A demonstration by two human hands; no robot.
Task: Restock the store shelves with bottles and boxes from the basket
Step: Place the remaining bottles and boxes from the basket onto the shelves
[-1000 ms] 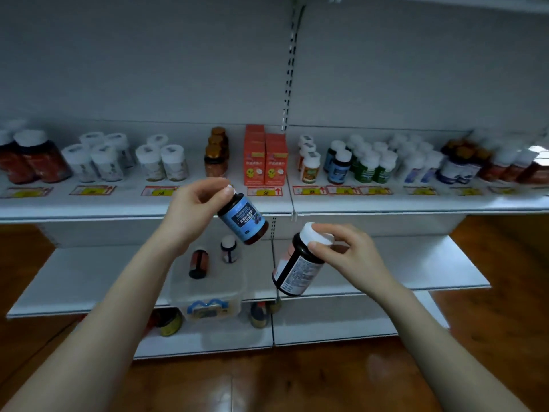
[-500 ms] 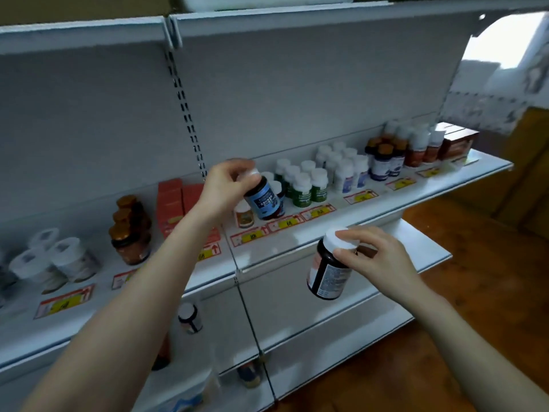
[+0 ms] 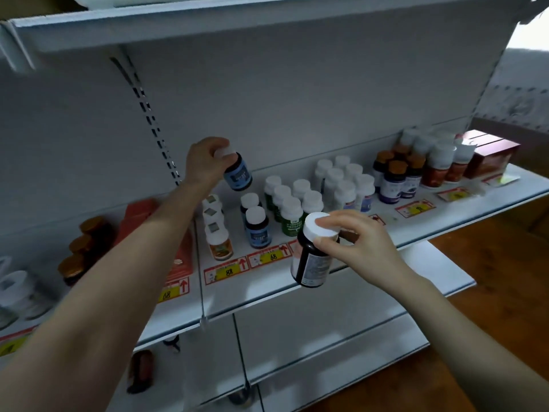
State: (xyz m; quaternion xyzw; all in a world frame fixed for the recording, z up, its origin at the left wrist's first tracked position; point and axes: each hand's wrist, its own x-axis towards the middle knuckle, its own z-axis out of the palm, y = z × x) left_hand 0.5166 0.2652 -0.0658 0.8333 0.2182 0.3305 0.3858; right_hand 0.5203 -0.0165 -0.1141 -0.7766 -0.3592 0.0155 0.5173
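Note:
My left hand [image 3: 205, 162] grips the white cap of a dark bottle with a blue label [image 3: 237, 175], holding it in the air above the back of the white shelf [image 3: 341, 281], behind two matching blue-label bottles [image 3: 257, 226]. My right hand [image 3: 353, 242] pinches the white cap of a larger dark bottle with a white label [image 3: 310, 257], which hangs at the shelf's front edge. The basket is out of view.
Green-label bottles [image 3: 289, 212], white bottles [image 3: 344, 185], brown-capped bottles [image 3: 393, 179] and red boxes [image 3: 490, 156] fill the shelf to the right. Orange-label bottles [image 3: 218, 242], an orange box [image 3: 178, 254] and amber bottles [image 3: 80, 251] stand left. Another shelf [image 3: 208, 22] hangs overhead.
My left hand has carried the blue-label bottle up and farther back over the shelf. My right hand has raised the larger bottle toward the shelf's front edge. The view came closer.

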